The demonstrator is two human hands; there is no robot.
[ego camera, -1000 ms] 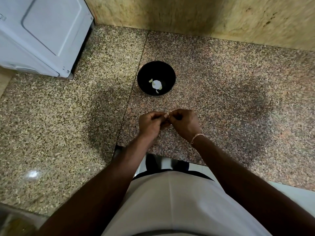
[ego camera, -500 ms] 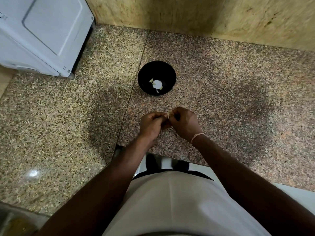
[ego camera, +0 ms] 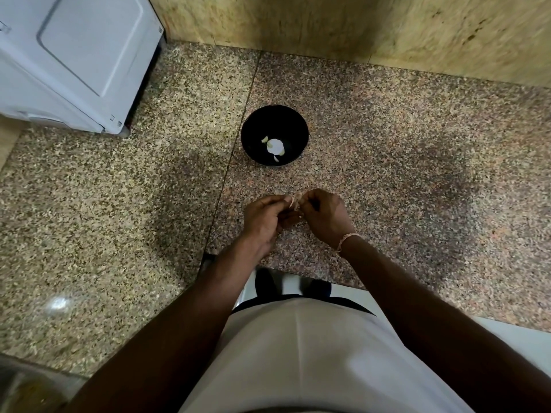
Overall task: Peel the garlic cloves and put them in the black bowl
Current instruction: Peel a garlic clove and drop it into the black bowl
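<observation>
- Where the frame is nearest the camera, a pale shirt (ego camera: 298, 359) fills the bottom, with both bare forearms reaching forward from either side of it.
- Just past the shirt runs the front edge of a speckled granite counter (ego camera: 119, 219), and a seam divides its lighter left slab from its pinker right slab.
- Over the right slab, close to that front edge, the left hand (ego camera: 265, 217) and right hand (ego camera: 325, 216) meet, fingertips touching.
- Both hands have their fingers curled inward, pinching a small garlic clove (ego camera: 296, 201) between them; only a pale sliver of it shows at the fingertips, and how much skin is left on it cannot be told.
- A thin light bracelet (ego camera: 346, 239) circles the right wrist.
- Farther back, well apart from the hands and just right of the seam, stands the black bowl (ego camera: 253, 126), upright on the counter.
- Inside it lie a few pale pieces (ego camera: 275, 146), one larger white one and smaller bits beside it.
- At the far left sits a white appliance (ego camera: 74, 55) on the counter.
- Behind everything rises a yellowish mottled wall (ego camera: 357, 28).
</observation>
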